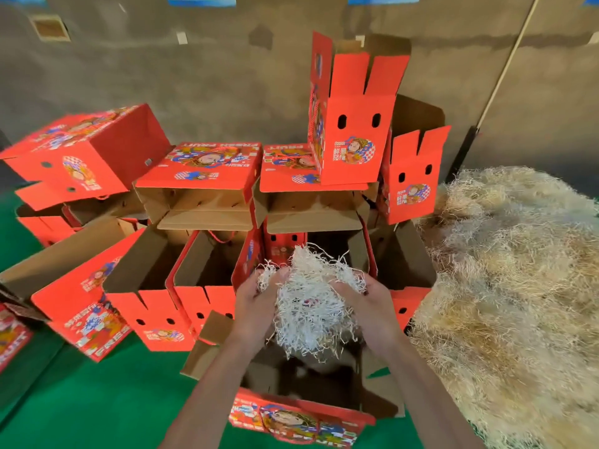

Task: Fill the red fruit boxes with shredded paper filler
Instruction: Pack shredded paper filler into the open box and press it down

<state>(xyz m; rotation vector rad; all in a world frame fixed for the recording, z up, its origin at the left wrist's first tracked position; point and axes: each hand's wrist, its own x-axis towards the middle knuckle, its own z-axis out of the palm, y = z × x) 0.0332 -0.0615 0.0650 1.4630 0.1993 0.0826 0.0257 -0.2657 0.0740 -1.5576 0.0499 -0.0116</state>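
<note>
While both hands, left hand [256, 299] and right hand [372, 303], cup a clump of shredded paper [311, 306] over the nearest open red box [301, 413], the boxes behind [207, 277] look unfilled; the filler heap [512, 286] lies right.

A rough grey wall [201, 76] fills the background, with a small square vent [51, 27] near its upper left and a strip of blue [201, 0] along the very top. A pale pole [505, 66] leans against the wall at the right. The floor [107, 393] is covered in green, evenly lit
</note>
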